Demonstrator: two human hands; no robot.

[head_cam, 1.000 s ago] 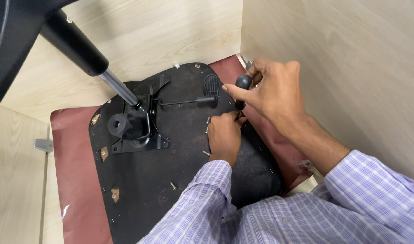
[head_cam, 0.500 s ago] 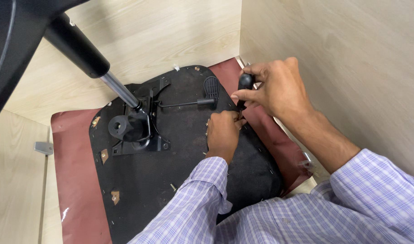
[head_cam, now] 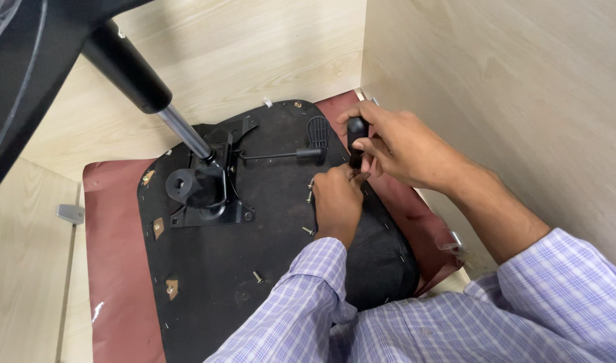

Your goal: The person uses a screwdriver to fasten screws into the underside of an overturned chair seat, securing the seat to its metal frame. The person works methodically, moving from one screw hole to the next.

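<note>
An upturned chair seat (head_cam: 254, 242) lies black underside up on a maroon cushion (head_cam: 113, 255). My right hand (head_cam: 402, 144) is shut on the black handle of a screwdriver (head_cam: 356, 138), held upright near the seat's right edge. My left hand (head_cam: 336, 202) rests on the seat just below, fingers pinched at the screwdriver's tip; what they pinch is hidden. A metal tilt mechanism (head_cam: 203, 191) with a gas cylinder (head_cam: 143, 84) and a lever (head_cam: 281, 156) sits at the seat's middle left.
Loose screws (head_cam: 257, 276) lie on the seat's underside. Light wooden walls (head_cam: 496, 87) close in behind and to the right. A black chair part (head_cam: 25, 74) fills the upper left. A small metal bracket (head_cam: 70, 214) sits on the wood at the left.
My right hand has kept its grip on the screwdriver and shifted slightly, turning the handle more upright. My left hand stays at the tip. The view has drifted a little.
</note>
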